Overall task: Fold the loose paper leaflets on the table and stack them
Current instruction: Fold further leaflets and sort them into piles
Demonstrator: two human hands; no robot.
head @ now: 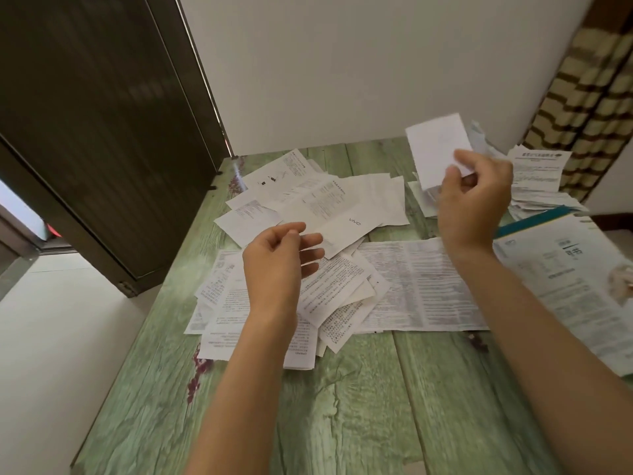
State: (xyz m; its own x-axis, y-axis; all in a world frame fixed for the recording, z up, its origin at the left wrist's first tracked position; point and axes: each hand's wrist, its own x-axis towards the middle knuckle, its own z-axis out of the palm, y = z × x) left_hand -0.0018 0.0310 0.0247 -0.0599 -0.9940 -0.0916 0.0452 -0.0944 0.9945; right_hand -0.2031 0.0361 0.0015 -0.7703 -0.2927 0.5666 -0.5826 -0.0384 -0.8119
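Note:
Several loose printed leaflets [329, 289] lie scattered over the middle of the green table [359, 406]. My right hand [474, 200] is raised at the right and pinches a small folded white leaflet [436, 149] between thumb and fingers. My left hand [279, 265] hovers over the scattered leaflets with fingers loosely curled, holding nothing. A pile of leaflets [534, 176] sits at the back right, beyond my right hand. A long unfolded sheet [421, 286] lies flat under my right forearm.
A large glossy brochure with a teal edge [575, 275] lies at the table's right side. A dark door [102, 132] stands to the left, a white wall behind, and a patterned curtain [589, 97] hangs at the right.

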